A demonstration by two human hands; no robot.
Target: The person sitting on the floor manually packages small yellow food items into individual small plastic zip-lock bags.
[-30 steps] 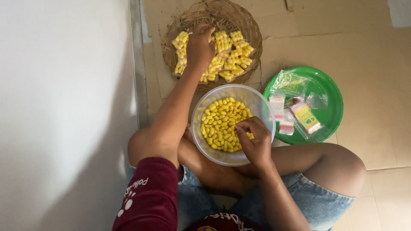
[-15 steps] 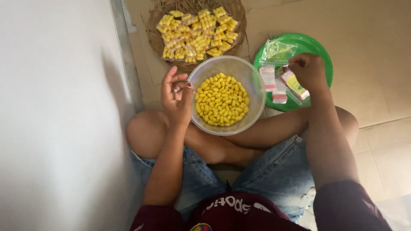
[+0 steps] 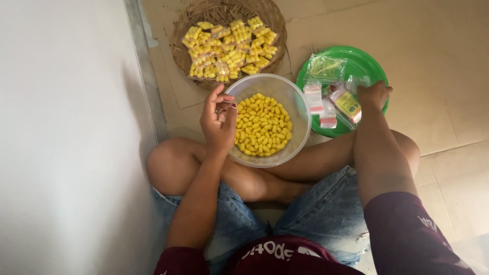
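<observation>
Both hands' grips are unclear: left hand point(image 3: 218, 122) curled beside bowl point(image 3: 300, 109), right hand point(image 3: 373, 94) over plate point(image 3: 369, 58).

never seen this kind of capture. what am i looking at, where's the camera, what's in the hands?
No machine here: a person sits cross-legged on the floor, filmed by a camera on their own head looking down. Their left hand is raised beside a clear bowl of yellow capsules; it seems to pinch something small, too small to tell. Their right hand reaches into a green plate of small plastic bags; its grip is hidden. A woven basket ahead holds packed capsule bags.
</observation>
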